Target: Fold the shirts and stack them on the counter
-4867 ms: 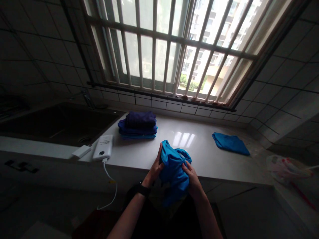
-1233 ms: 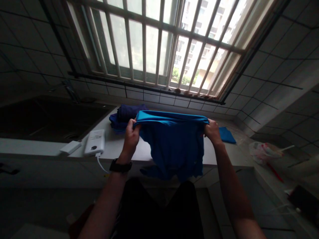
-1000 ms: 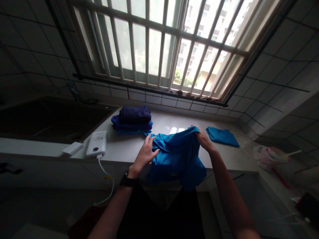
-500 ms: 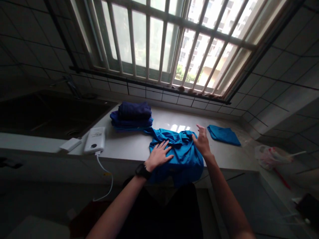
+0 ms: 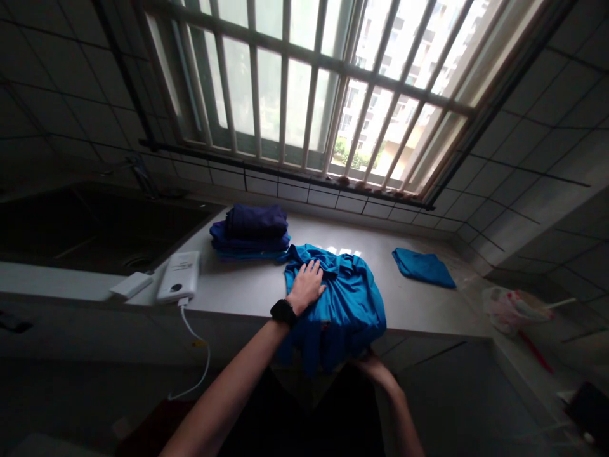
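Head view of a white counter (image 5: 423, 311) beneath a barred window (image 5: 304, 82). A crumpled bright blue shirt (image 5: 352, 311) lies bunched at lower centre, its near part hanging over the counter's front edge. The left hand (image 5: 307, 287) rests palm down on the left part of the shirt, its fingers open, moderately spread and holding nothing, with the cloth directly beneath them. A black wristwatch (image 5: 283, 311) encircles that wrist. The right hand (image 5: 375, 367) lies at the shirt's near edge, just below the counter's front edge and partly hidden by the hanging cloth. Its fingers are next to the fabric, but whether they grip it cannot be told. Smoothing of this kind is judged to go best with a flat palm and spread fingers, stroking outward from the middle so that creases run off the edges.

To the upper left of the shirt stands a stack of folded navy and blue clothes (image 5: 250, 231). A folded blue cloth (image 5: 422, 268) lies well apart to the right. Left of the stack is a white power bank (image 5: 178, 276), with a white cable (image 5: 190, 333) trailing over the front edge and a small white box (image 5: 130, 285) just beside it. A dark sink (image 5: 80, 228) occupies the far left.
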`<state>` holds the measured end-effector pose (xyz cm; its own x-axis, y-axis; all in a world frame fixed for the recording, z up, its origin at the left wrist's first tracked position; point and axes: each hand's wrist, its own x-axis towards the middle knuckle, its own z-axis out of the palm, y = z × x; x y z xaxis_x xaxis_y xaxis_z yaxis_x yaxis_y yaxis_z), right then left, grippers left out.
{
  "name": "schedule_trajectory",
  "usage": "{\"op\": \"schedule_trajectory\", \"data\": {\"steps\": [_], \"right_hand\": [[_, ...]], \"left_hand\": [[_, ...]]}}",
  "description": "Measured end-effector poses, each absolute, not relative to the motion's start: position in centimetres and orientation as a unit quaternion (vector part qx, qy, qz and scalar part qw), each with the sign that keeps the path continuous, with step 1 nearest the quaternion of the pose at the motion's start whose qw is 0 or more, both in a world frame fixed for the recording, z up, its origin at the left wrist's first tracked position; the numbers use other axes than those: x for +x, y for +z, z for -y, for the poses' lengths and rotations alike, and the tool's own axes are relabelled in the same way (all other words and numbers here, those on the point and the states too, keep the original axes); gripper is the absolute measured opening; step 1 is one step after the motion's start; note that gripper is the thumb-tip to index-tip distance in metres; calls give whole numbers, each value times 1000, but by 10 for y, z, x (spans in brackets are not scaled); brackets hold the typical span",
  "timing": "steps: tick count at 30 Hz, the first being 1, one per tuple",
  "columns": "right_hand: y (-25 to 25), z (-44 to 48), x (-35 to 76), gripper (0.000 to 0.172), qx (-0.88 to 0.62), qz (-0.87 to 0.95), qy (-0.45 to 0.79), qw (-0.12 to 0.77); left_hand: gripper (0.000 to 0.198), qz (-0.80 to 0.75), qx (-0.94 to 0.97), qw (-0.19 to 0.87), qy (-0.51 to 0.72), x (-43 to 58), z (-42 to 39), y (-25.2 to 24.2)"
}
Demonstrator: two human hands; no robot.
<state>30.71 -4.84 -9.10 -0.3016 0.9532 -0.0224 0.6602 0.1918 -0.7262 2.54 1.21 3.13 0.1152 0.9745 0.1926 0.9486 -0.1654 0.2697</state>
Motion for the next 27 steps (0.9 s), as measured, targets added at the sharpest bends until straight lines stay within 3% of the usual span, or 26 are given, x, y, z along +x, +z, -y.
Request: {"op": "schedule_trajectory", "data": {"steps": [3,7,10,13,15,20,24,27], "right_hand": [[-99,61,283,73,-544,672,448,227],[-61,66,278,78,-445,593,622,251],[-16,50,274,71,-441,470,670,368],[24,27,259,62,-382,379,662,521],[43,17,247,54,-308,367,679,557],[61,11,222,48,-261,363,732,514],[60,10,216,54,-295,374,720,505],[54,4,224,54,-339,411,687,494]], "left_hand": [[37,-657,735,39,163,34,20,31],[50,-645,752,68,120,23,45,25],[46,-613,759,149,163,4,45,32],[41,-577,720,230,308,-6,53,46],[40,-539,699,272,383,0,67,50],[67,-540,660,306,424,45,95,30],[34,-525,621,302,498,67,99,26],[43,-387,736,331,446,63,105,41]]}}
